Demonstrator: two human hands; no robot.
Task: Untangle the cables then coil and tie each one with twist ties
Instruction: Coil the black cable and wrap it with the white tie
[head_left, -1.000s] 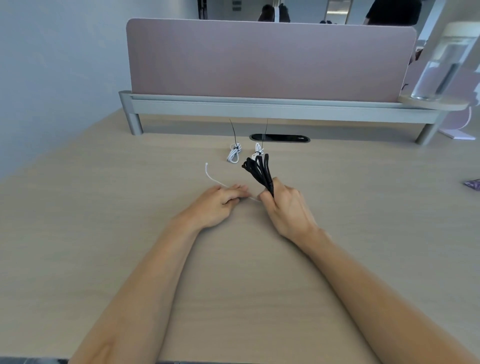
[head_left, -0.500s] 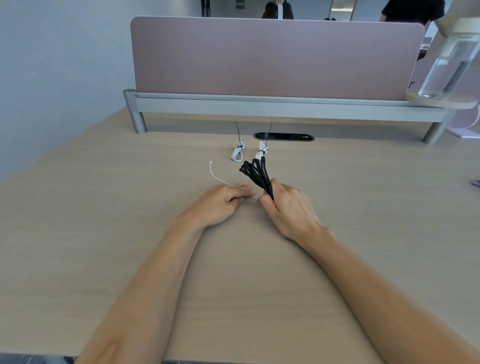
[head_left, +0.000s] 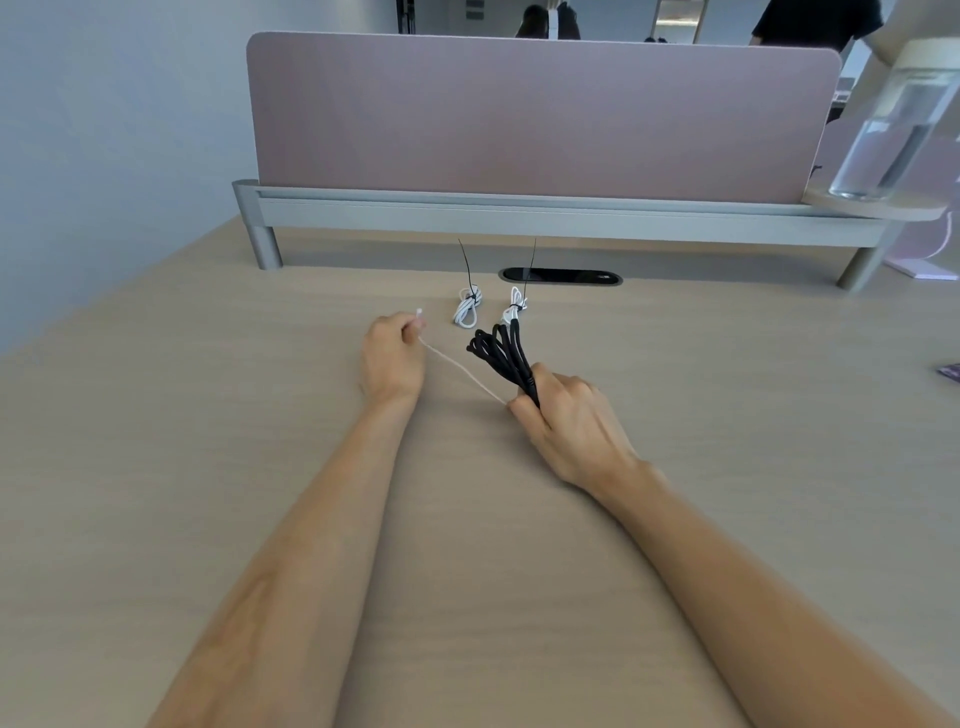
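The black cable (head_left: 501, 353) is folded into a bundle. Its loops fan up and away from the right hand (head_left: 571, 421), which grips the bundle's near end in curled fingers over the middle of the desk (head_left: 208, 467). A thin white tie (head_left: 457, 371) runs taut from that grip leftward to the left hand (head_left: 392, 358), which pinches its far end, the tip poking out. Just beyond the loops lie a white cable (head_left: 467, 312) and, right of it, a second white cable (head_left: 514, 309), both coiled and bound with black ties (head_left: 466, 265) whose tails stick up. Behind them sits a dark oval grommet (head_left: 560, 276), then a pink divider (head_left: 519, 119). A clear bottle (head_left: 893, 130) stands on a shelf (head_left: 878, 210) at far right.
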